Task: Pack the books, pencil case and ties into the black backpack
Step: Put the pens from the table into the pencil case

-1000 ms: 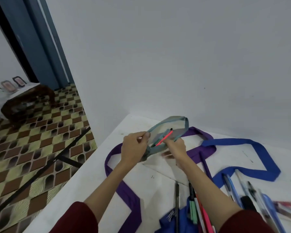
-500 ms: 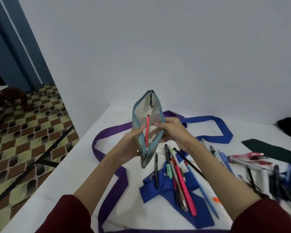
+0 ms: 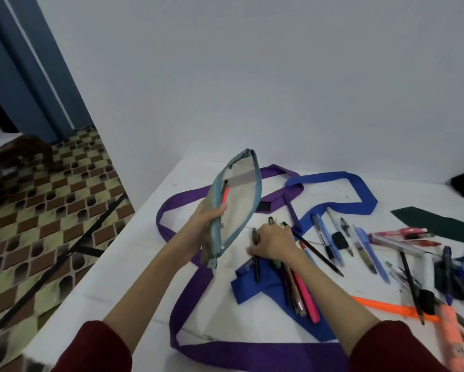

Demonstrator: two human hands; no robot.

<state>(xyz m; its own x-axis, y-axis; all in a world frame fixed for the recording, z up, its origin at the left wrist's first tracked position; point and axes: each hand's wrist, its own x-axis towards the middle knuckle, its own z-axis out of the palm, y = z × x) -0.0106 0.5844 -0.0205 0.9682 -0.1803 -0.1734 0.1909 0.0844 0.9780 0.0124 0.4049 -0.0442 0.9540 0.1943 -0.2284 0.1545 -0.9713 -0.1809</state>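
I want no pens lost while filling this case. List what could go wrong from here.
1. The left hand holds the open pencil case tilted, with its lower end over the table edge; the red pen inside might slide out.
2. The right hand reaches into a crowded cluster of pens on the blue tie; a sweep could scatter them.
3. The purple tie loops under both arms and might snag.

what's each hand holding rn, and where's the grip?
Left hand grips the open pencil case by its left rim, about halfway along. Right hand is down on a bunch of pens on the table; whether it grips them cannot be told.
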